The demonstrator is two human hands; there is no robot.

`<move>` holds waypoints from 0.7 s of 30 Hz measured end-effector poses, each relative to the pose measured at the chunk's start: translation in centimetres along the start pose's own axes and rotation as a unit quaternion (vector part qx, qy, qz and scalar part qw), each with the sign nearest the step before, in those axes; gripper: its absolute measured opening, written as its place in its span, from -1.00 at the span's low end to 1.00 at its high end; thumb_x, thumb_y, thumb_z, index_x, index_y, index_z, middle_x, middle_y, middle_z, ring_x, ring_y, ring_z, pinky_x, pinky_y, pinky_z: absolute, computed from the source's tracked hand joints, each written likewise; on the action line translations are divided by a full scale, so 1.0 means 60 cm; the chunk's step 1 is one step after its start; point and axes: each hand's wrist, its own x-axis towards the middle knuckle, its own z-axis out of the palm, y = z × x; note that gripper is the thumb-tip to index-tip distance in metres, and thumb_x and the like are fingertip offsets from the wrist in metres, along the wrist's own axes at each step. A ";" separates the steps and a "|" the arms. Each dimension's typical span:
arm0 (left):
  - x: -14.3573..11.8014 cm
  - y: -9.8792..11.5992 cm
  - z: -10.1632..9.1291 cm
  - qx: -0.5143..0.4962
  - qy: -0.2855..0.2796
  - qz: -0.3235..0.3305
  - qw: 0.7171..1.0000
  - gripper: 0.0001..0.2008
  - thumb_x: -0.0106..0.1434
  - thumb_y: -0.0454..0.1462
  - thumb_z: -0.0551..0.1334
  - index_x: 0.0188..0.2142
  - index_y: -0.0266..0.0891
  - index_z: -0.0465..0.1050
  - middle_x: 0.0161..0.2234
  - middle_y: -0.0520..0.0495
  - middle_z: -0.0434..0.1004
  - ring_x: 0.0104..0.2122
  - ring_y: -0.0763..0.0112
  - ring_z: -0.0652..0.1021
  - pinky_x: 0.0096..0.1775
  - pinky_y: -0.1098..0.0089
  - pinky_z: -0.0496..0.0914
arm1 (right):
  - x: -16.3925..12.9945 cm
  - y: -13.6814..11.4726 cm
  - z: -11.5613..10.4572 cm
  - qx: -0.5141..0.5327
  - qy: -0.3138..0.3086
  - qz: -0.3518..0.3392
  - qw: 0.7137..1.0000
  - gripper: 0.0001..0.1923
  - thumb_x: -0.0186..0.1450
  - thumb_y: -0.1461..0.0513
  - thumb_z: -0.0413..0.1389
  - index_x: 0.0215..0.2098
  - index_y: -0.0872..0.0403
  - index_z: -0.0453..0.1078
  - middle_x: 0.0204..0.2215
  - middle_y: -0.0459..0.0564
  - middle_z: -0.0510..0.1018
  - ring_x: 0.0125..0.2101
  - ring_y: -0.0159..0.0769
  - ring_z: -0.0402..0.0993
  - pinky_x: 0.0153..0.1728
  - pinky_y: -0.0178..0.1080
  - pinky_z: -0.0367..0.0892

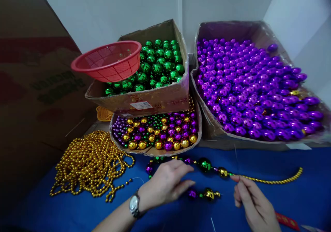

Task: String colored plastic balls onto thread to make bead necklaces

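Open blue tabletop (297, 199) lay at lower right, beside the right hand (250, 195), which pinched the bead strand (204, 165) right of centre. The left hand (165, 182), lower centre, had thumb and fingers parted, partly hiding the strand; both forearms were cut off.

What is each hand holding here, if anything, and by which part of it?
The right hand pinches the beaded strand between a gold ball and the thin gold tail; whether the left hand holds anything cannot be told.

Here's the view from my head, looking forward and down. My worktop (271, 161) sits close below, pale wall (219, 4) ahead.
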 end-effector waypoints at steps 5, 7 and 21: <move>0.018 -0.089 -0.068 0.070 0.125 -0.077 0.987 -0.77 0.33 -0.22 0.03 -0.11 -0.18 0.38 -0.20 -0.08 0.52 -0.21 0.37 0.50 -0.16 0.39 0.38 | -0.006 -0.004 0.014 -0.012 -0.018 0.007 1.000 -0.54 0.30 -0.06 -0.06 -0.03 0.07 0.30 -0.59 -0.15 0.29 -0.55 -0.35 0.29 -0.49 -0.33 0.24; 0.036 -0.142 -0.089 0.153 0.144 -0.145 0.967 -0.76 0.33 -0.22 0.01 -0.13 -0.19 0.39 -0.20 -0.06 0.53 -0.22 0.37 0.52 -0.18 0.41 0.38 | -0.008 -0.002 0.017 -0.015 -0.026 0.008 1.000 -0.54 0.30 -0.07 -0.07 -0.06 0.07 0.32 -0.59 -0.14 0.31 -0.55 -0.35 0.30 -0.50 -0.33 0.23; 0.090 -0.255 -0.079 0.233 0.041 -0.174 0.956 -0.72 0.24 -0.22 0.04 -0.16 -0.23 0.45 -0.23 -0.17 0.55 -0.27 0.22 0.54 -0.22 0.34 0.37 | -0.005 -0.029 -0.008 -0.040 -0.008 -0.036 0.999 -0.66 0.34 0.03 -0.05 -0.07 0.07 0.32 -0.56 -0.13 0.33 -0.52 -0.34 0.33 -0.46 -0.32 0.26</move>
